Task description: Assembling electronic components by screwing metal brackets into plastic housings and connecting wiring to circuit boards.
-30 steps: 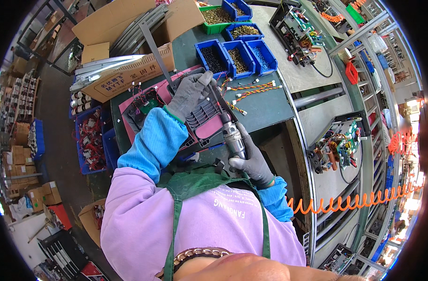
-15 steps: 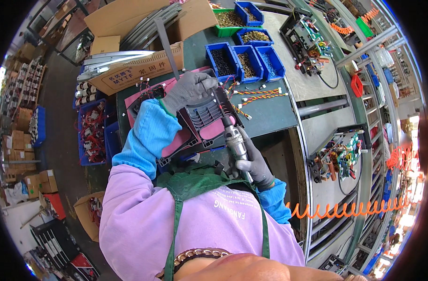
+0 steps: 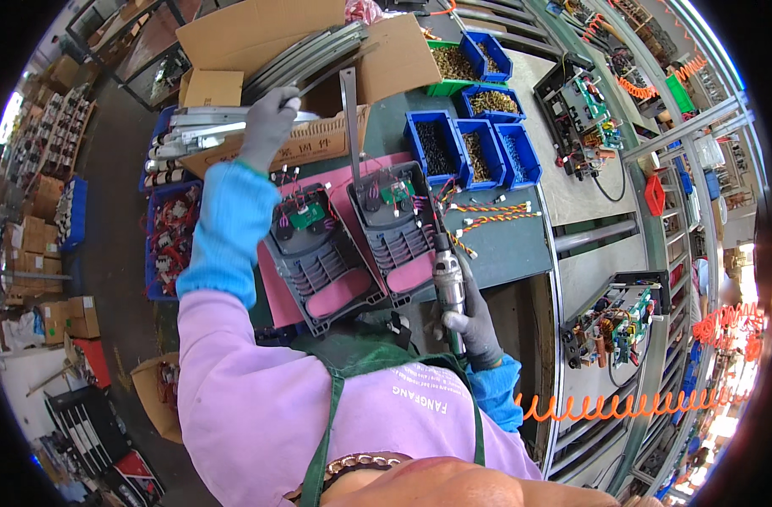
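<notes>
I see a silver power driver point(image 3: 449, 286) in the right hand point(image 3: 477, 331), just beside two grey ribbed panels point(image 3: 311, 264) that lie side by side, each carrying one green circuit board point(image 3: 306, 217).

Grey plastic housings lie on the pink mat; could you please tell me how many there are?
2: the left housing and the right housing, side by side on the pink mat.

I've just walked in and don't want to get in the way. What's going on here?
The person's gloved right hand holds a silver power tool. The gloved left hand, raised by an open cardboard box, seems to grip a thin grey metal strip. Two dark grey plastic housings lie side by side on a pink mat; a flat metal bar extends from the right one.
</notes>
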`<state>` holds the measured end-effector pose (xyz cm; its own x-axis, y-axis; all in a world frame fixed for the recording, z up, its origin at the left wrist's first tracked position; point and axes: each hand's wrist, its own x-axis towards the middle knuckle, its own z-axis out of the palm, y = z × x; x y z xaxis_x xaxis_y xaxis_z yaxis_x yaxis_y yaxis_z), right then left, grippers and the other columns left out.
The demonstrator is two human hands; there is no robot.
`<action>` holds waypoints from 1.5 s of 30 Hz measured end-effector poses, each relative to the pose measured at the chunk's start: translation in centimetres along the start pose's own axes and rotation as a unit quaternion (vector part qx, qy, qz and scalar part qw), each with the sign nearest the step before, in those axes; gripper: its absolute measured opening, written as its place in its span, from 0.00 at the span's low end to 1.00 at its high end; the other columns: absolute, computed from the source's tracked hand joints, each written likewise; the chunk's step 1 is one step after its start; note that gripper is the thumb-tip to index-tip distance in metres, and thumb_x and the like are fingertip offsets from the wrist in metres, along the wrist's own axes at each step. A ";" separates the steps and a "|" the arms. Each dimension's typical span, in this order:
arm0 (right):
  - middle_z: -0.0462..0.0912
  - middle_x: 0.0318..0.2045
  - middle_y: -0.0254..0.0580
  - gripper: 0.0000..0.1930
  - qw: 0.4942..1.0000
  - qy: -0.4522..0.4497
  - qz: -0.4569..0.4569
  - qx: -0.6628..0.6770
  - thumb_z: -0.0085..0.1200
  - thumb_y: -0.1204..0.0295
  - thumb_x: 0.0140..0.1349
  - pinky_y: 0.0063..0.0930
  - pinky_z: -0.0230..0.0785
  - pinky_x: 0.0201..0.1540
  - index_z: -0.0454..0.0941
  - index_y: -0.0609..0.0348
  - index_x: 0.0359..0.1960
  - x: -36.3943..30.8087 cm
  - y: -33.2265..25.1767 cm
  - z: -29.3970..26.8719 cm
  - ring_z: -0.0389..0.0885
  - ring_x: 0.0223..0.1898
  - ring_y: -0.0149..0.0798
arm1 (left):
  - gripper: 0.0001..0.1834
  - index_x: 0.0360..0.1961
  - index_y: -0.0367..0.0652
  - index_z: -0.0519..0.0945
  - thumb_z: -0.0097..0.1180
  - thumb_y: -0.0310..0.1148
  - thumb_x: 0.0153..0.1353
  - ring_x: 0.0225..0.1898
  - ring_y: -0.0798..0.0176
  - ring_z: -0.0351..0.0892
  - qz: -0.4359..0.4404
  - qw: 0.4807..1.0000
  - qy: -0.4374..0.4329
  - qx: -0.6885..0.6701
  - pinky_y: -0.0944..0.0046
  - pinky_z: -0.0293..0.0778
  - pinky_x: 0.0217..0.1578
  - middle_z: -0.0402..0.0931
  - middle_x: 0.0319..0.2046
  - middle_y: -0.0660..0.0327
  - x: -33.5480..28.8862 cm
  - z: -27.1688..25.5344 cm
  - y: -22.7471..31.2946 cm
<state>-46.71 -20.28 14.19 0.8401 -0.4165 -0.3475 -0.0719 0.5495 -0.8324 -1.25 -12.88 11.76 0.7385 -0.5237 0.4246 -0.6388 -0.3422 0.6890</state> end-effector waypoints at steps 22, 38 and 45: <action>0.76 0.30 0.47 0.59 0.997 0.066 -0.027 0.012 0.68 0.63 0.42 0.37 0.82 0.33 0.39 0.47 0.73 -3.1 -0.3 -2.4 0.80 0.20 0.37 | 0.21 0.42 0.37 0.77 0.66 0.40 0.54 0.31 0.70 0.76 0.122 0.987 0.076 -0.074 0.70 0.71 0.32 0.78 0.31 0.64 4.0 -15.8 13.7; 0.75 0.31 0.45 0.58 0.993 0.100 -0.052 0.033 0.66 0.66 0.41 0.28 0.79 0.28 0.40 0.52 0.73 -8.1 0.3 -6.1 0.78 0.21 0.34 | 0.16 0.42 0.43 0.82 0.63 0.42 0.58 0.35 0.68 0.82 0.103 0.969 -0.161 -0.159 0.66 0.76 0.37 0.83 0.31 0.59 -8.0 4.4 20.5; 0.73 0.47 0.47 0.59 0.990 0.119 -0.055 0.049 0.68 0.65 0.40 0.23 0.75 0.27 0.42 0.53 0.73 -8.7 0.8 -6.3 0.78 0.27 0.33 | 0.19 0.45 0.47 0.83 0.65 0.45 0.56 0.37 0.63 0.84 0.087 0.981 -0.155 -0.082 0.64 0.77 0.40 0.83 0.34 0.59 -7.3 8.6 17.1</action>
<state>-57.41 -20.78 13.84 0.6888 -0.6302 -0.3583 0.0758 0.5542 -0.8289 -19.43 -21.61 15.41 0.5040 -0.7837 0.3630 -0.6880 -0.1102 0.7173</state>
